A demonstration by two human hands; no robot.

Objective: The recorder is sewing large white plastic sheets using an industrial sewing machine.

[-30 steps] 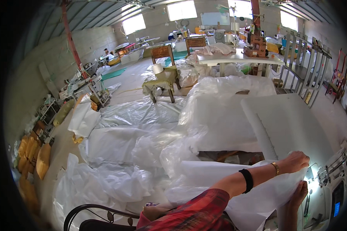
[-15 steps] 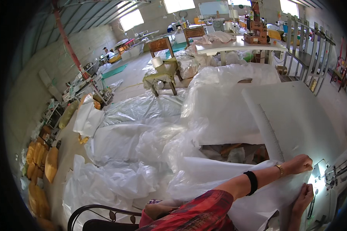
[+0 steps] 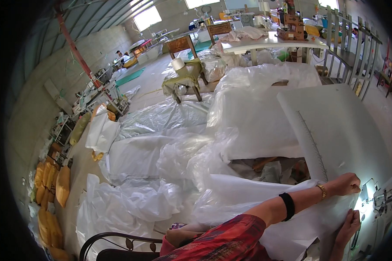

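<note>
White plastic sheet (image 3: 265, 195) lies at the near right, spread over the table (image 3: 348, 130) by a sewing machine (image 3: 383, 200). Left hand (image 3: 346, 184) is closed on its edge; right hand (image 3: 349, 226) presses it flat, fingers together. More sheeting (image 3: 152, 152) covers the floor to the left.

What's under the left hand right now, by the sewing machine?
The left hand presses on white plastic sheeting lying over the white table, close to the sewing machine. Whatever lies beneath the sheeting there is covered. The right hand touches the same sheeting.
</note>
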